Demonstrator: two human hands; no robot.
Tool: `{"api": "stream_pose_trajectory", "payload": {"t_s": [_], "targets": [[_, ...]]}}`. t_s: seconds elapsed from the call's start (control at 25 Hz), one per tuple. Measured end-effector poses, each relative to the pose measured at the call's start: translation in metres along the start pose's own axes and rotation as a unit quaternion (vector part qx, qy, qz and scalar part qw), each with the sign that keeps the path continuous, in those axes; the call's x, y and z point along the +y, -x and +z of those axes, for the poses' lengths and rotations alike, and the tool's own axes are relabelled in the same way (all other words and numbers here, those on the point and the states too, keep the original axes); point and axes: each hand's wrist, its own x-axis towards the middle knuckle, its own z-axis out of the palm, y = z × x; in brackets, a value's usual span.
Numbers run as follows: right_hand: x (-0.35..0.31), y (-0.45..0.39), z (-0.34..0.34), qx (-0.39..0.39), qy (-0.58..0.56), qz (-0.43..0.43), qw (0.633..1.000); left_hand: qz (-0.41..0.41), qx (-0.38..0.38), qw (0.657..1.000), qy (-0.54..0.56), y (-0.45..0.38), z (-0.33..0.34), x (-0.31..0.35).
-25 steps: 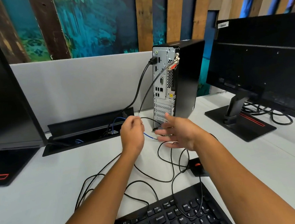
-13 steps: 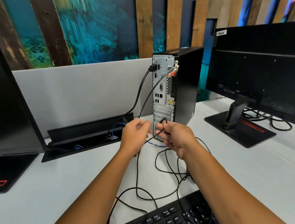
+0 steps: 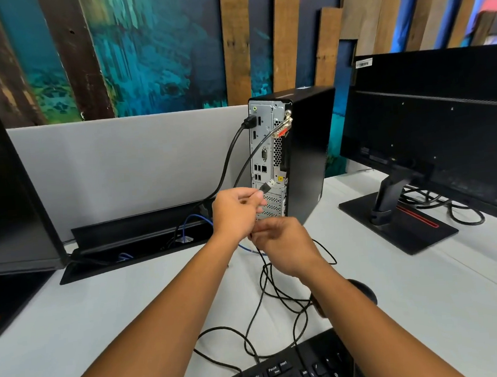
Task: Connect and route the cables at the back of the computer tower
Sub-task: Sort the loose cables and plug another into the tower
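I pinch the USB plug [image 3: 266, 186] in my left hand [image 3: 237, 211], thumb and fingers closed on its black collar so the metal tip sticks out free, up and to the right of my knuckles, aimed at the back of the computer tower [image 3: 271, 156]. I hold it that way so nothing of my hand gets between the tip and the socket. The stack of USB ports [image 3: 258, 172] sits just above and a little left of the tip, near but not touching; the plug is tilted, so I judge it needs levelling before it goes in.

My right hand [image 3: 284, 245] is just below and in front of my left, fingers curled around the thin black cable [image 3: 262, 279] that trails from the plug. I keep it there to feed slack, so the loops on the bench [image 3: 103, 318] do not drag the plug off line.

Room is tight to the left of my left hand: the thick black power cable [image 3: 230, 160] and a thinner one hang from the upper panel down into the cable tray [image 3: 132, 242], passing close beside my wrist. To the right, the tower's edge stands clear of the monitor stand [image 3: 398, 224]. Behind my right forearm lies the keyboard [image 3: 285, 375], with cable loops touching its top edge, which I think could snag.
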Motion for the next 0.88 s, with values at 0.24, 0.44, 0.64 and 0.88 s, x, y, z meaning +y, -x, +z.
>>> {"api": "stream_pose_trajectory", "payload": {"t_s": [0.24, 0.44, 0.64, 0.88], "targets": [[-0.052, -0.025, -0.063, 0.269, 0.194, -0.264, 0.906, 0.034, 0.106, 0.990, -0.085, -0.006, 0.001, -0.003], [-0.078, -0.076, -0.083, 0.205, 0.462, -0.298, 0.810, 0.086, 0.131, 0.981, -0.112, -0.003, 0.011, 0.002], [-0.066, -0.085, -0.080, 0.216, 0.423, -0.327, 0.817, 0.113, 0.124, 0.974, -0.150, -0.007, 0.011, 0.005], [-0.064, -0.084, -0.074, 0.234, 0.403, -0.332, 0.820, 0.106, 0.116, 0.960, -0.232, -0.019, 0.007, 0.022]]}}
